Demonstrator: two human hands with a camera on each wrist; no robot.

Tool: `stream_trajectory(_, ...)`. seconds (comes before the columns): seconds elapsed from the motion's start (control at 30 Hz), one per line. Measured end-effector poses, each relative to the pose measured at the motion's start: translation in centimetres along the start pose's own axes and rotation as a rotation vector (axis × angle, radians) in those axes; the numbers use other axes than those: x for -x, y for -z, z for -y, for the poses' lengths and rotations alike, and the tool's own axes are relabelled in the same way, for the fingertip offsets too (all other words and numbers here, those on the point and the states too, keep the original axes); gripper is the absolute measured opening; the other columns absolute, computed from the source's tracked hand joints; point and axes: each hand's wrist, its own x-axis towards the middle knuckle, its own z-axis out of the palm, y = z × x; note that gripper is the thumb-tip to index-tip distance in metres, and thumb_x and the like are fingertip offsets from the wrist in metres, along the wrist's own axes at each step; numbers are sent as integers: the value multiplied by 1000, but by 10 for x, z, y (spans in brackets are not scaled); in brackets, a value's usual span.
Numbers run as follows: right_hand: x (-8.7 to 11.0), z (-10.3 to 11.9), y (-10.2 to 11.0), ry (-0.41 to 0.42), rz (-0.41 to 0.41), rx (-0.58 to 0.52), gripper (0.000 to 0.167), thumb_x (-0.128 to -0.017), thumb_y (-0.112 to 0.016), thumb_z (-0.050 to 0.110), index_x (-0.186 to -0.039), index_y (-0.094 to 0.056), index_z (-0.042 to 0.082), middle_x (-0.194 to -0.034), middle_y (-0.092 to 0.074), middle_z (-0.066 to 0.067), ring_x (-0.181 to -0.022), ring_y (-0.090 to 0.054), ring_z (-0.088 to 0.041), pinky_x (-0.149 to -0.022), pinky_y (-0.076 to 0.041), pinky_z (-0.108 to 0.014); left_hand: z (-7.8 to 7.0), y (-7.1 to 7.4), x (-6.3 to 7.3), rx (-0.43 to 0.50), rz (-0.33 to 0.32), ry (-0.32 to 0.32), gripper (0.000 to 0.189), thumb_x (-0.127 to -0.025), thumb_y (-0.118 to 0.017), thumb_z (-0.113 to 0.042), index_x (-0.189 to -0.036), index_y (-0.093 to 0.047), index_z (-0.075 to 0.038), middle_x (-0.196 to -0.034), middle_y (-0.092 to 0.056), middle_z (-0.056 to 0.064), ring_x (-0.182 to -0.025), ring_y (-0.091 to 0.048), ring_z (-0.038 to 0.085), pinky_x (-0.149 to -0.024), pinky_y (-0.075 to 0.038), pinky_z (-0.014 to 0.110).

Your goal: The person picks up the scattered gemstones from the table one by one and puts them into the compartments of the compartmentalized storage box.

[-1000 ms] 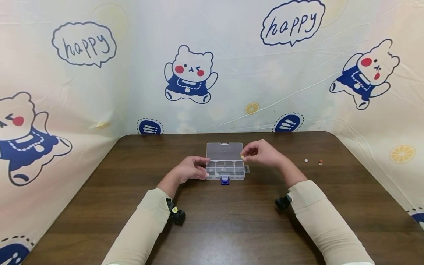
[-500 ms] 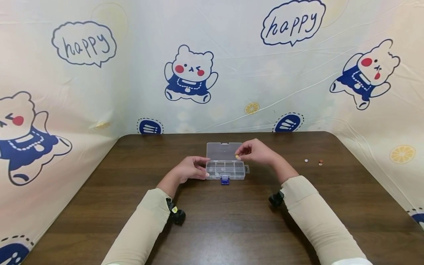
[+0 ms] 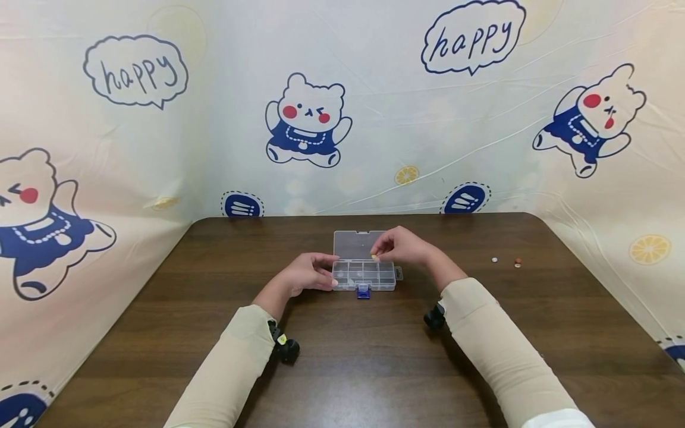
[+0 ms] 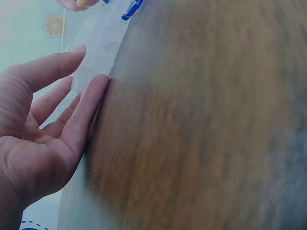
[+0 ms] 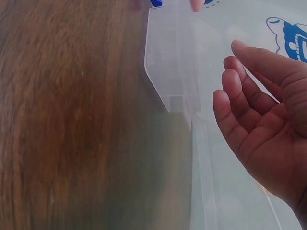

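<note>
A clear plastic compartment box [image 3: 379,276] stands on the table with its lid [image 3: 350,242] raised behind it and a blue latch [image 3: 363,293] at the front. Around its left end, my left hand [image 3: 307,273] holds it between thumb and fingers; the left wrist view shows fingertips [image 4: 100,82] right at the box wall. My right hand [image 3: 405,246] pinches a small yellow piece [image 3: 373,257], pill-sized, over the back edge of the compartments. In the right wrist view that piece is hidden behind the curled fingers [image 5: 232,84].
To the right on the brown wooden table [image 3: 342,356] lie a small white piece [image 3: 495,260] and a reddish-brown piece [image 3: 518,260], with another small pale piece [image 3: 517,266] beside it. A printed cloth [image 3: 374,137] hangs behind the table.
My right hand has moved left along the box with the yellow piece, from the right edge of the lid to nearer its middle. The left hand and the box stay put.
</note>
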Motion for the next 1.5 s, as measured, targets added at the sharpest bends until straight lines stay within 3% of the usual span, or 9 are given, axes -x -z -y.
stream_trajectory(0.27, -7, -4, -5, -4, 37, 22, 9, -84, -77, 5, -92, -74, 5, -85, -69, -2, -79, -61, -16, -71, -54, -27, 0, 0, 0, -11, -5, -3, 64, -76, -77, 10, -135, -56, -4, -124, -53, 20, -86, -63, 25, -78, -59, 38)
stream_trajectory(0.57, -5, -5, -5, -18, 22, 26, 12, -84, -76, 5, -95, -73, 4, -87, -69, -2, -81, -61, -17, -74, -55, -28, -1, -1, 0, -9, -7, -2, 64, -76, -77, 10, -135, -56, -4, -124, -53, 20, -85, -63, 24, -78, -59, 38)
stream_trajectory(1.13, 14, 1, 0, -24, -113, -62, 21, -84, -78, 12, -102, -73, 1, -91, -69, -3, -83, -59, -22, -76, -54, -31, -1, -1, 0, -4, -14, 10, 65, -76, -77, 12, -135, -57, -6, -123, -54, 19, -85, -64, 25, -78, -59, 38)
stream_trajectory(1.5, 29, 2, 3, -25, -159, -104, 24, -85, -76, 11, -106, -71, -1, -94, -69, -5, -84, -58, -25, -75, -55, -33, -2, -1, 1, -5, -20, 13, 64, -76, -77, 11, -135, -58, -6, -123, -54, 19, -86, -63, 25, -78, -59, 38)
